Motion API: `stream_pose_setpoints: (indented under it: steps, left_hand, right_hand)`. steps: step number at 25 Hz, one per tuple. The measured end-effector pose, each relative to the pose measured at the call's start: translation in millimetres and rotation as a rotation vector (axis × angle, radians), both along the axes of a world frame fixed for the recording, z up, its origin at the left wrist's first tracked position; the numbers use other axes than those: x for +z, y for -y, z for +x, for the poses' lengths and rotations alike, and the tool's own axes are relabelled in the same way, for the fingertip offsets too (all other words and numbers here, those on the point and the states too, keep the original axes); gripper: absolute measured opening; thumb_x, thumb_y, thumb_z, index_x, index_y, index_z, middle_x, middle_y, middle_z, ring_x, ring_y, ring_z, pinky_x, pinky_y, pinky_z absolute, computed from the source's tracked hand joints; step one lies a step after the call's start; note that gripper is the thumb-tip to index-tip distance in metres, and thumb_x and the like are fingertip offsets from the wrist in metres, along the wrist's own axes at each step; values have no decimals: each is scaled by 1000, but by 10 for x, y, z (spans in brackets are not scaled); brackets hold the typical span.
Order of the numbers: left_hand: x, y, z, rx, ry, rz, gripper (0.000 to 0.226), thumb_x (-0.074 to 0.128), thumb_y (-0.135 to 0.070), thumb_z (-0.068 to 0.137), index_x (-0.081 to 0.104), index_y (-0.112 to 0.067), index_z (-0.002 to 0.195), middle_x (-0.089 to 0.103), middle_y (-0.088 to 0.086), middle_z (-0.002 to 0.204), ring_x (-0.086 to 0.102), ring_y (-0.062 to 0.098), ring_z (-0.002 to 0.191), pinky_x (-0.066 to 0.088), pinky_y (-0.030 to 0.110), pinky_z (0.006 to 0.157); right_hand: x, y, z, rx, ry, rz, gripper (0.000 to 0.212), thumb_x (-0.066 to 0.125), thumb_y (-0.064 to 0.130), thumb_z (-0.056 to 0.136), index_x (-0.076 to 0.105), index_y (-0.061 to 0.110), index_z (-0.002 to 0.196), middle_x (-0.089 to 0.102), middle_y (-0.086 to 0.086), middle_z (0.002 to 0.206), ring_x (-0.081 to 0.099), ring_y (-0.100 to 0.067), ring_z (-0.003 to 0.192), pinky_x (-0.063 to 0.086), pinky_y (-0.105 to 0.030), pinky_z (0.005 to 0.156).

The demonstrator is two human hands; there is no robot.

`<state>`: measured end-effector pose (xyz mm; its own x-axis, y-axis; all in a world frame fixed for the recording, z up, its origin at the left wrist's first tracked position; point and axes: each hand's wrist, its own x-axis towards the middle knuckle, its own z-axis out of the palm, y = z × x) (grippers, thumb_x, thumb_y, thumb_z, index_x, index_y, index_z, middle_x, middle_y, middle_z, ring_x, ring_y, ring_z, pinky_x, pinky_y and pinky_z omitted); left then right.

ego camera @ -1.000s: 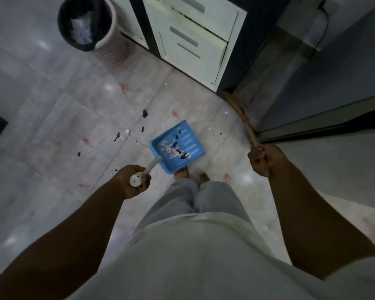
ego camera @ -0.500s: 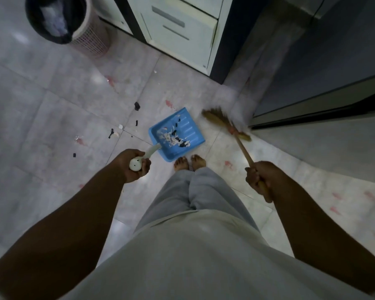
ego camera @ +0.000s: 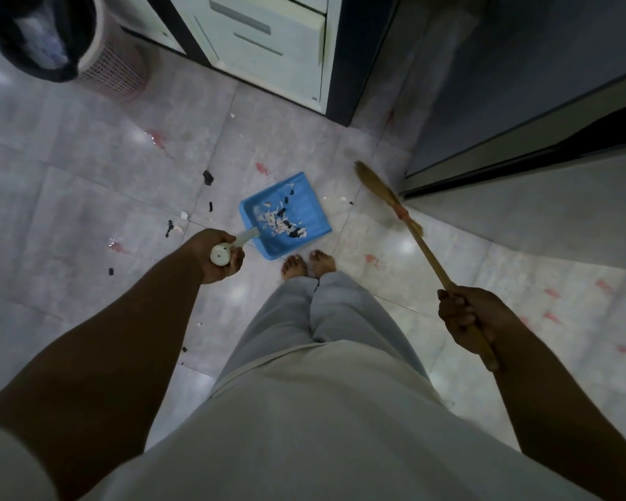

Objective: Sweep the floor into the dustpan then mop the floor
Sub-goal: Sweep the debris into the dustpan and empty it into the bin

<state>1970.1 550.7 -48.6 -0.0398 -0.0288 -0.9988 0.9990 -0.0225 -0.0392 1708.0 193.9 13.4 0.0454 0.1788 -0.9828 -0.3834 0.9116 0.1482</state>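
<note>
- Head view first: from my remote seat I look straight down at the person's legs and both arms over a grey tiled floor [ego camera: 87,197].
- I see the left hand [ego camera: 219,256] clamped on the end of the white handle [ego camera: 244,237] of the dustpan [ego camera: 304,197], with the fingers curled right round it.
- The blue dustpan sits low over the floor just in front of the bare feet [ego camera: 309,263], its mouth turned away from the person toward the cabinet [ego camera: 268,48]. I cannot tell whether its lip touches the tiles.
- A heap of white and black scraps [ego camera: 281,222] lies inside the pan, toward the handle end.
- The right hand [ego camera: 470,320] grips the wooden stick of the broom [ego camera: 427,253], and a short stub of the stick pokes out below the little finger.
- The broom slants forward and to the left. Its blurred bristles [ego camera: 374,182] hang right of the dustpan, apart from it, near the foot of the dark unit at the right edge of the floor.
- Loose black bits [ego camera: 207,177] lie on the floor left of the dustpan, and a few white crumbs [ego camera: 340,198] lie between the pan and the bristles.
- Red smears [ego camera: 156,137] dot the tiles on both sides of the person.
- A pink lattice bin [ego camera: 116,66] with a black liner stands at the far left corner of the floor, beside the pale drawer cabinet along the far edge.
</note>
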Motion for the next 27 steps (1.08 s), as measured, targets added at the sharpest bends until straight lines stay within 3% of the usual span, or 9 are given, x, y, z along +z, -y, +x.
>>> stream_pose_setpoints:
  steps: [5, 11, 14, 16, 19, 21, 23, 27]
  left_hand:
    - [-97, 175, 66, -60, 7, 47, 47, 47, -15, 92, 35, -2, 136, 49, 11, 78, 51, 13, 58, 48, 18, 39]
    - [-144, 271, 139, -70, 2, 79, 46, 47, -15, 93, 37, 0, 135, 49, 11, 78, 51, 12, 61, 48, 17, 40]
    - [-116, 190, 146, -48, 1, 64, 47, 47, -15, 93, 37, -1, 136, 49, 11, 78, 52, 11, 61, 48, 17, 39]
    - [-100, 133, 117, -37, 3, 61, 46, 48, -15, 93, 37, -1, 135, 50, 11, 79, 52, 11, 61, 49, 17, 40]
    - [-70, 39, 54, 6, 1, 31, 46, 48, -15, 92, 36, 0, 134, 49, 11, 79, 51, 11, 58, 49, 17, 40]
    - [-31, -43, 8, 49, -5, 8, 43, 46, -15, 93, 36, 0, 131, 49, 11, 76, 51, 11, 54, 49, 17, 40]
    - [38, -161, -44, 104, 2, -22, 37, 44, -15, 94, 37, 1, 126, 48, 10, 73, 50, 10, 51, 48, 17, 39]
    - [224, -464, -195, 229, 26, -63, 29, 41, -15, 95, 40, 3, 117, 50, 11, 70, 49, 10, 51, 48, 18, 38]
  right_hand:
    - [-222, -175, 187, -63, -43, -7, 26, 35, 22, 102, 45, 9, 82, 38, 5, 48, 32, -5, 30, 26, -11, 29]
    - [-187, -435, 182, 7, 51, 234, 25, 40, 24, 98, 49, 6, 84, 40, 4, 47, 35, -5, 29, 28, -13, 26]
    - [39, -410, 20, 32, 134, 305, 17, 62, 18, 86, 51, 5, 83, 41, 4, 48, 38, -6, 31, 29, -15, 25]
    - [165, -347, -21, 38, 163, 304, 37, 85, 6, 62, 53, 4, 81, 40, 3, 48, 38, -7, 31, 29, -15, 24]
    - [248, -212, 42, 75, 169, 247, 52, 93, 0, 42, 56, 2, 79, 39, 4, 48, 37, -6, 30, 27, -14, 24]
    - [230, -167, 133, 116, 143, 202, 36, 86, 5, 60, 56, 3, 80, 39, 5, 47, 37, -6, 30, 27, -12, 25]
    - [199, -157, 241, 157, 121, 155, 14, 60, 18, 81, 52, 6, 83, 40, 5, 47, 37, -6, 29, 27, -12, 25]
    - [148, -142, 567, 232, 144, 143, 15, 49, 22, 86, 51, 7, 84, 41, 6, 48, 37, -6, 30, 28, -12, 26]
